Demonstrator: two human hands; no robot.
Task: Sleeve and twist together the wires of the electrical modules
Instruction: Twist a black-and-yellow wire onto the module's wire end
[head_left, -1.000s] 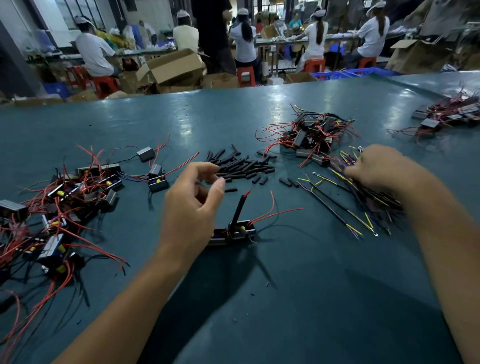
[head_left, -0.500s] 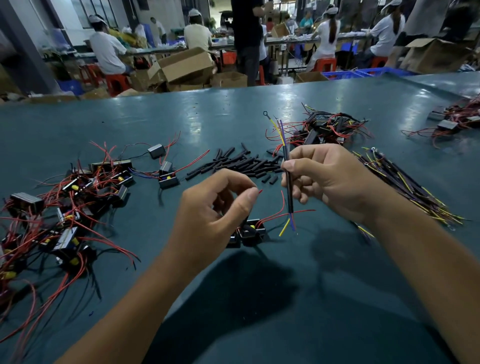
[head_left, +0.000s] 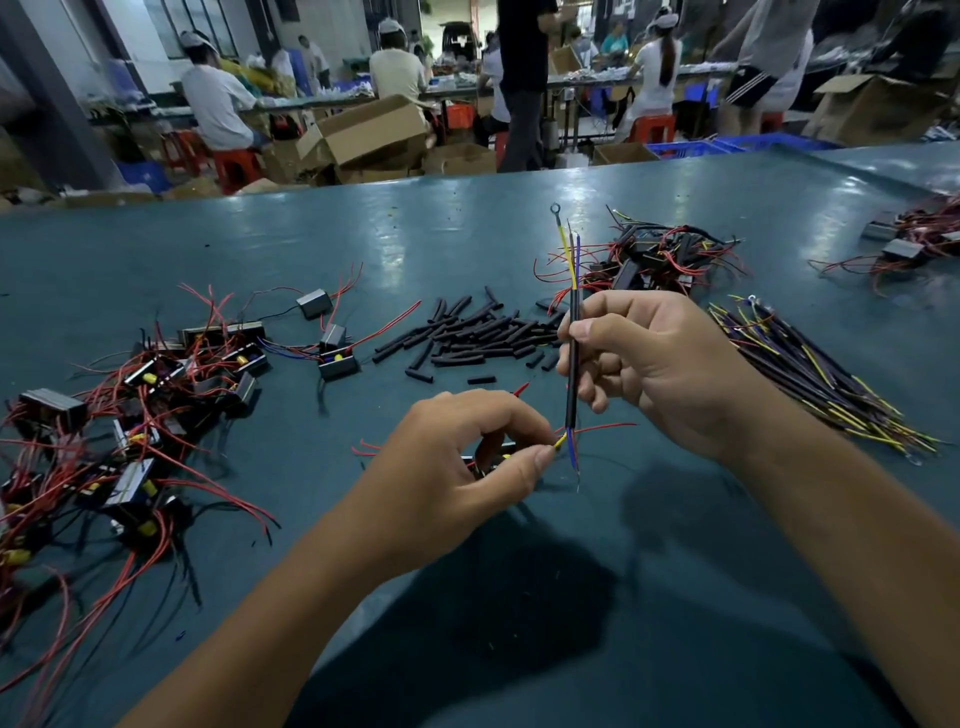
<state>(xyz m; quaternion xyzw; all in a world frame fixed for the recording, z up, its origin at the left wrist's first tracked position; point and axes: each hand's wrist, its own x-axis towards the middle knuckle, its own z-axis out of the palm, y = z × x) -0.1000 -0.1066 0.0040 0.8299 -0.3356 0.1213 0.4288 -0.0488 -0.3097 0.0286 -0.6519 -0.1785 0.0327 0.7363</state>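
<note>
Your right hand (head_left: 660, 364) pinches the sleeved wire bundle (head_left: 572, 358) upright, fingers curled round its black tube. Your left hand (head_left: 467, 457), just below and beside it, nips the yellow wire end (head_left: 561, 441) between thumb and forefinger, with the module (head_left: 485, 462) mostly hidden under that hand. The loose blue wire (head_left: 573, 454) hangs free beside your left fingertips; twist without catching it and the joint could miss a strand, or a hard tug may slide the tube upward

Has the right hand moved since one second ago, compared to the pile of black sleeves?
Yes. The right hand left the wire bundle on the right and now holds a sleeved wire upright, nearer the pile of black sleeves.
</note>
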